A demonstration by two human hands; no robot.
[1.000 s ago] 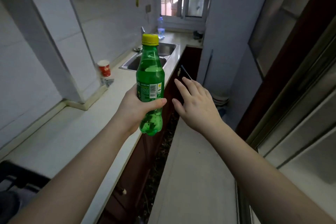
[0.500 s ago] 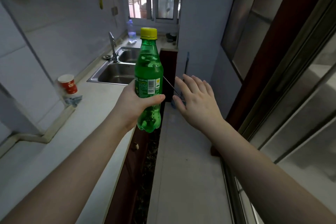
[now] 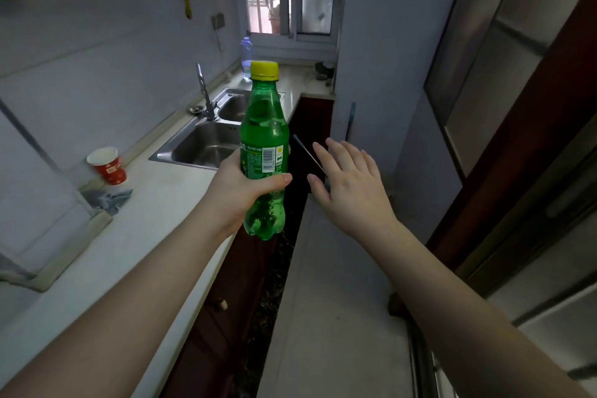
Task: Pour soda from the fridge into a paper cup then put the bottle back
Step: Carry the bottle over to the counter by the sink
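I hold the green plastic soda bottle (image 3: 264,152) upright in my left hand (image 3: 240,194), fingers wrapped round its labelled middle and the thumb pressed across the front. Its yellow screw cap (image 3: 264,70) is on. The bottle hangs in the air above the near edge of the white countertop (image 3: 135,252), over the gap beside the dark red cabinet fronts (image 3: 226,300). My right hand (image 3: 350,186) floats just right of the bottle, palm down, fingers spread and gripping nothing, not touching the bottle. The red and white paper cup (image 3: 108,165) stands upright on the counter to the far left, against the tiled wall, well apart from the bottle, with a crumpled grey cloth (image 3: 108,199) just near of it. Farther along the counter sits a stainless steel double sink (image 3: 206,147) with its tap (image 3: 203,92), and a clear water bottle (image 3: 246,53) stands by the window.
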